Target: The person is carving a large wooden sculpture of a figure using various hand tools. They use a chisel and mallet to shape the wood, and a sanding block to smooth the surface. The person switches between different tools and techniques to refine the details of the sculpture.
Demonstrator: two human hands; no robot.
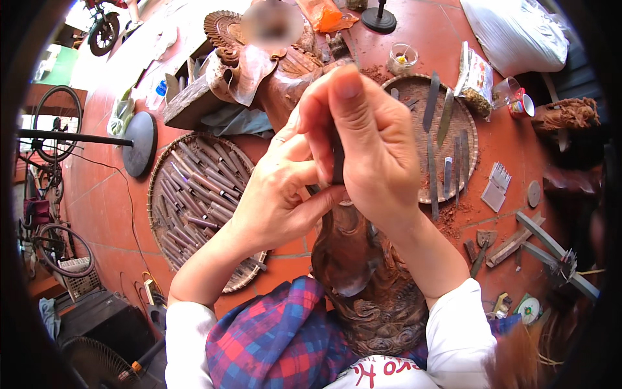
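Note:
My two hands meet above a large carved wooden statue [350, 253] lying lengthwise in front of me. A dark, slim hand tool [338, 159] shows between them; its ends are mostly hidden, so its exact kind does not show. My right hand [379, 139] is closed around its upper part with the thumb up. Lower down, my left hand [282, 178] closes on it, thumb and forefinger pinching near its bottom end. Glossy brown wood with deep carved relief runs toward my lap. What the tool touches is hidden behind my fingers.
A round woven tray [155, 194] packed with chisels stands left. On the right, another woven tray [475, 139] carries several flat files. Beyond it are a clear bag [476, 84], a cup [520, 106] and a metal clamp [560, 262]. A round black base [139, 144] stands left.

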